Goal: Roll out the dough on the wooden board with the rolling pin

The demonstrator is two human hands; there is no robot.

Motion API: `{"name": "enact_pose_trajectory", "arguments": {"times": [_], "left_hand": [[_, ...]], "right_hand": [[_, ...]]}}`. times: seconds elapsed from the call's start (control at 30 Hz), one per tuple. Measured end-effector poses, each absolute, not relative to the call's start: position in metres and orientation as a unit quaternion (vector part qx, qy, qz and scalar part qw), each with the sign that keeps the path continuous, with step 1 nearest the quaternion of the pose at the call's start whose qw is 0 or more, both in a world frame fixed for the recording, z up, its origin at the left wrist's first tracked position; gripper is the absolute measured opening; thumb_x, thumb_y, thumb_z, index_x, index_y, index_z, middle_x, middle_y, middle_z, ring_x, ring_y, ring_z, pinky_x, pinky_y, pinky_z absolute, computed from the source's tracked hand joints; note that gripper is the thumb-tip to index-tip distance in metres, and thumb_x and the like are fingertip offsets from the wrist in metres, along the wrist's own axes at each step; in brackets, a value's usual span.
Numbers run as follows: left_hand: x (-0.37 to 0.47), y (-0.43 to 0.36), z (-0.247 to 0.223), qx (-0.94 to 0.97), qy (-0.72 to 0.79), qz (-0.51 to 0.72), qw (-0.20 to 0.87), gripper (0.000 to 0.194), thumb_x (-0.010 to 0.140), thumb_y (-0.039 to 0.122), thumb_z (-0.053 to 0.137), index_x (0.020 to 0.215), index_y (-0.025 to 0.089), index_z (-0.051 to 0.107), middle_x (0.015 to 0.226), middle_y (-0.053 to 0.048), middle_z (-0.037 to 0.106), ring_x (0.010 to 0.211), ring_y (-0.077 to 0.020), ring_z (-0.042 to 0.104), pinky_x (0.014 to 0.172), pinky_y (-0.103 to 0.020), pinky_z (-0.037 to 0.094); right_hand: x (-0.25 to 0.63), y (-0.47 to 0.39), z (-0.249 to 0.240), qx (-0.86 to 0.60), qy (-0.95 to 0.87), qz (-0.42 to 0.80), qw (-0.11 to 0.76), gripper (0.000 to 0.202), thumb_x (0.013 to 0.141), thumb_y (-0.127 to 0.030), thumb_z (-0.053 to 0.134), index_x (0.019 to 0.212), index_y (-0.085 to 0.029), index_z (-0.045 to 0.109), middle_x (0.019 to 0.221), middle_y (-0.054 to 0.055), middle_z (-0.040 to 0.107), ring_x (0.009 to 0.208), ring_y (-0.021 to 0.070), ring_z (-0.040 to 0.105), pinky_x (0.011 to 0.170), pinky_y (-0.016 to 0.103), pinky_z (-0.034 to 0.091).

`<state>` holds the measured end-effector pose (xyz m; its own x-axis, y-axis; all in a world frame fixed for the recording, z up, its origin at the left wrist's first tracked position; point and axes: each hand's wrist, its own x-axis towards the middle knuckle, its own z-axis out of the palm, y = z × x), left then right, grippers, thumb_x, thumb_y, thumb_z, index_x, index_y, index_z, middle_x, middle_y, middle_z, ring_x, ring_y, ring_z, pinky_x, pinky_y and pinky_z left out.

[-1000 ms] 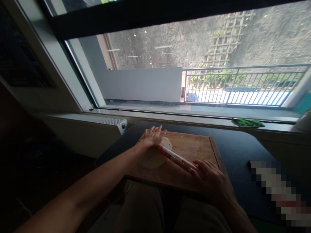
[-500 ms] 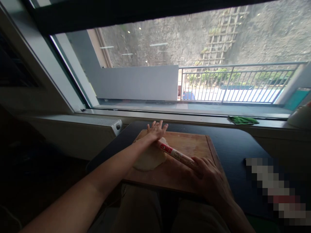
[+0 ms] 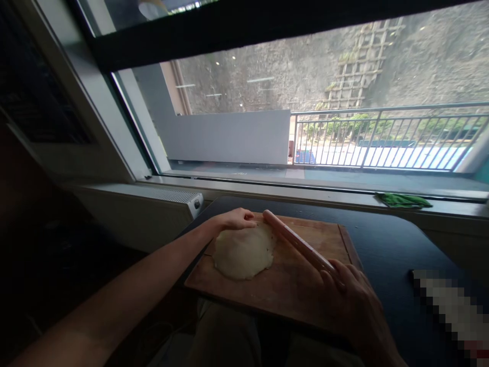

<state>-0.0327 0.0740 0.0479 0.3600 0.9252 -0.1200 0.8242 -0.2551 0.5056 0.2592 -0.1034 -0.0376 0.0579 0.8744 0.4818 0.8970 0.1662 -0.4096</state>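
Note:
A pale, flattened round of dough (image 3: pixel 244 254) with an uneven edge lies on a wooden cutting board (image 3: pixel 296 293). At its far left edge is my left hand (image 3: pixel 239 219), its fingers curled and closed on the dough's rim; the fingertips are partly hidden. My right hand (image 3: pixel 349 290) is wrapped around the near end of a rolling pin (image 3: pixel 300 243). The pin slants across the board to the right of the dough, its far end near the board's back edge and apart from my left hand.
The board rests on a dark table (image 3: pixel 385 244) below a large window. A green cloth (image 3: pixel 403 200) lies on the window sill (image 3: pixel 321 192). Left of the table stands a white radiator (image 3: pixel 164 204). A blurred-out object (image 3: pixel 451 306) lies on the table at the right.
My left hand has come off the rolling pin's far end and closed at the dough's edge. The pin has moved right, off the dough, in my right hand. The view has shifted left.

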Motion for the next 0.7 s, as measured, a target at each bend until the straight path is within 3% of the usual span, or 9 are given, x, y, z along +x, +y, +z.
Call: {"name": "enact_pose_trajectory", "arguments": {"times": [0.13,0.3,0.47,0.53,0.7], "left_hand": [[-0.034,0.074,0.054,0.809,0.542,0.011,0.226,0.036,0.053,0.039,0.068,0.084,0.020,0.065,0.087,0.000,0.067,0.085,-0.0217,0.059,0.068,-0.023,0.043],[-0.030,0.097,0.052,0.795,0.559,-0.057,0.229,0.045,0.049,0.046,0.070,0.086,0.020,0.063,0.089,-0.002,0.066,0.084,-0.0221,0.060,0.062,-0.023,0.043],[-0.038,0.104,0.044,0.794,0.566,-0.031,0.222,0.060,0.049,0.049,0.070,0.099,0.019,0.058,0.096,-0.002,0.065,0.088,-0.0216,0.059,0.062,-0.022,0.044],[-0.041,0.104,0.043,0.787,0.573,-0.025,0.228,0.066,0.048,0.052,0.071,0.104,0.019,0.057,0.097,-0.003,0.064,0.087,-0.0214,0.059,0.062,-0.022,0.044],[-0.040,0.100,0.043,0.789,0.549,-0.041,0.272,0.044,0.053,0.047,0.068,0.086,0.019,0.063,0.082,-0.001,0.066,0.077,-0.0198,0.060,0.058,-0.022,0.043]], "right_hand": [[0.258,-0.103,-0.037,-0.646,-0.694,-0.008,0.317,0.029,0.088,-0.044,0.041,0.109,-0.028,0.050,0.099,0.003,0.058,0.091,0.0223,0.054,0.076,0.038,0.043],[0.255,-0.102,-0.036,-0.649,-0.693,-0.037,0.312,0.032,0.085,-0.042,0.046,0.112,-0.024,0.049,0.098,0.005,0.059,0.088,0.0221,0.055,0.074,0.037,0.043],[0.253,-0.102,-0.030,-0.644,-0.718,-0.030,0.264,0.020,0.084,-0.042,0.046,0.083,-0.026,0.057,0.080,0.001,0.058,0.078,0.0194,0.056,0.069,0.035,0.041],[0.253,-0.103,-0.028,-0.644,-0.715,-0.022,0.269,0.021,0.084,-0.043,0.045,0.080,-0.026,0.058,0.079,0.000,0.058,0.076,0.0181,0.056,0.068,0.033,0.040],[0.256,-0.104,-0.028,-0.646,-0.704,0.011,0.296,0.023,0.083,-0.045,0.046,0.086,-0.027,0.060,0.081,0.000,0.059,0.078,0.0171,0.057,0.067,0.030,0.041]]}}
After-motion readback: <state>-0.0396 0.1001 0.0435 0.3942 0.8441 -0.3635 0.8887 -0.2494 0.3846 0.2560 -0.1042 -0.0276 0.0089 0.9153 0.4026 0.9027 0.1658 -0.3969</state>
